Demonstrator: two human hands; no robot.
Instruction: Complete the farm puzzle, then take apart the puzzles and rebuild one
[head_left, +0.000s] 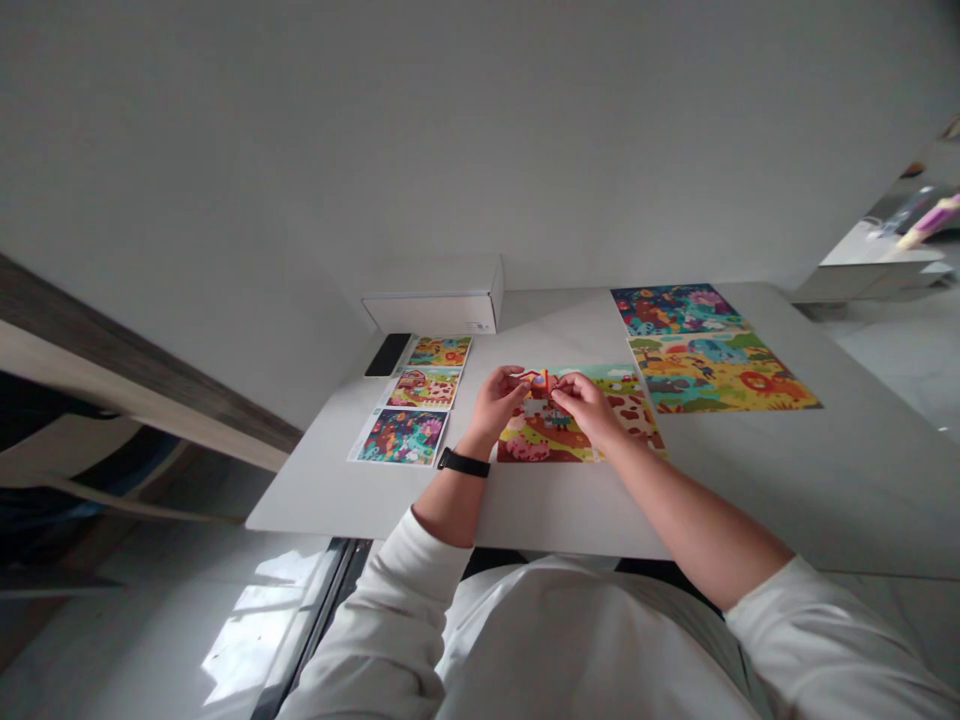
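White counter [750, 480], viewed from the seated person's head. Nearest, a black wristband [463, 462] on the left forearm. Left hand [499, 398] and right hand [592, 405] meet above the colourful puzzle [555, 440], the fingers of both pinched shut on one small puzzle piece [541, 380] held just over it. Judged best: keep the piece flat, match picture and tabs, press lightly. Left, three picture cards [422, 388]; right, two finished puzzles [720, 375]; farthest, a white box [439, 300], label too small to read
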